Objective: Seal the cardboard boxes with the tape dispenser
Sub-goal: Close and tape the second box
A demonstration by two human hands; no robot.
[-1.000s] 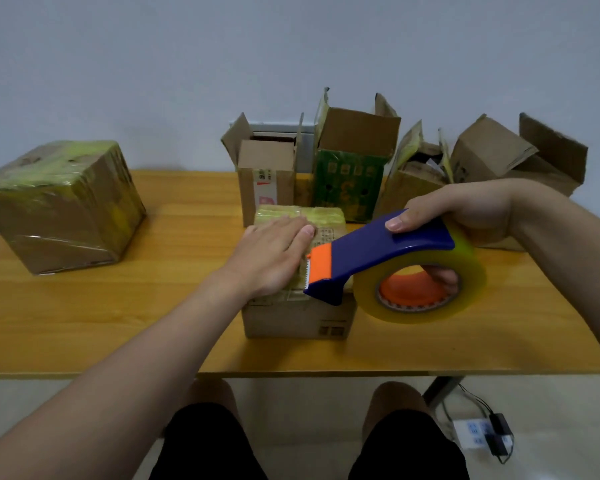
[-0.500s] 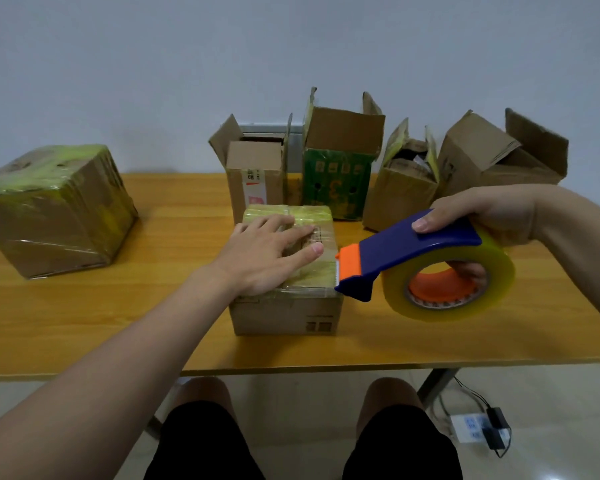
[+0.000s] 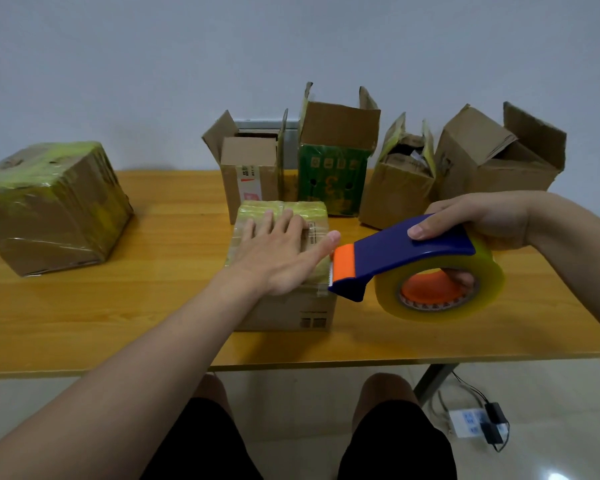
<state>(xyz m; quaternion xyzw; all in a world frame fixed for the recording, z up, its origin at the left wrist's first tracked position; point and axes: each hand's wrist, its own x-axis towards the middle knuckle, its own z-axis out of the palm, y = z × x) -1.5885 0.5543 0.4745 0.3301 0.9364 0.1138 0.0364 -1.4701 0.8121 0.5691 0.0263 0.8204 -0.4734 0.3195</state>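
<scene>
On the table (image 3: 101, 323) the big box (image 3: 49, 209) at the left edge looks sealed, four boxes (image 3: 333, 181) along the back edge gape open, and the small box (image 3: 291, 311) near the front edge lies under the flat, straight-fingered left hand (image 3: 278, 252), the right hand (image 3: 485, 216) gripping the tape dispenser (image 3: 406, 252) beside it.

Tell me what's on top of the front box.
The left hand lies flat on the box, over its yellowish tape. The dispenser, held by the right hand, has its nose at the top's right edge. The palm hides what's beneath it.
</scene>
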